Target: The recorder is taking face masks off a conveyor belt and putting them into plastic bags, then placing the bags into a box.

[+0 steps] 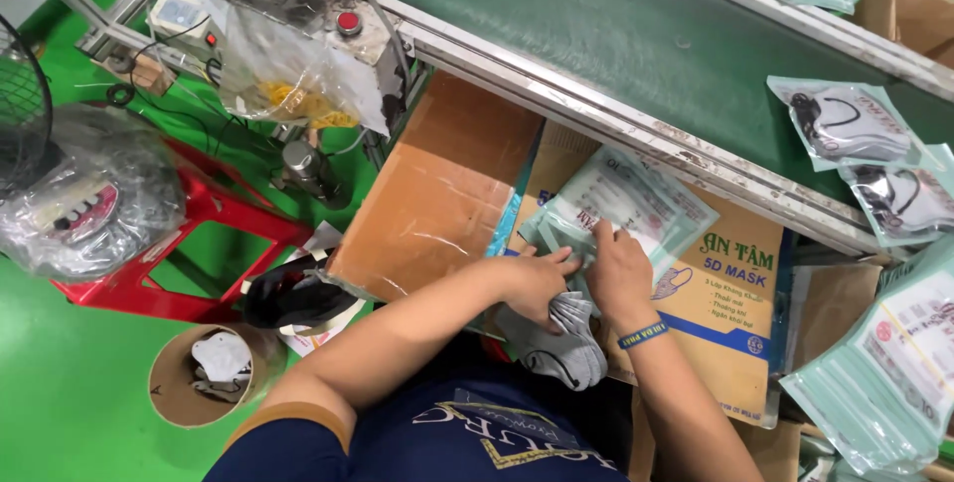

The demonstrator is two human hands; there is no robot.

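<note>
My left hand [537,278] and my right hand [618,278] meet over an open cardboard box [437,194], both gripping a pale green clear pouch [621,202] at its near edge. A stack of grey face masks [561,338] hangs just under my hands, partly tucked between them; which hand holds it is hidden. My right wrist wears a blue band.
A green conveyor belt [636,35] runs across the top, carrying filled mask pouches [845,122] at the right. A stack of pouches [884,363] lies at the right edge. A red stool [199,234], a cardboard tube [204,378] and a plastic bag [288,70] stand at the left.
</note>
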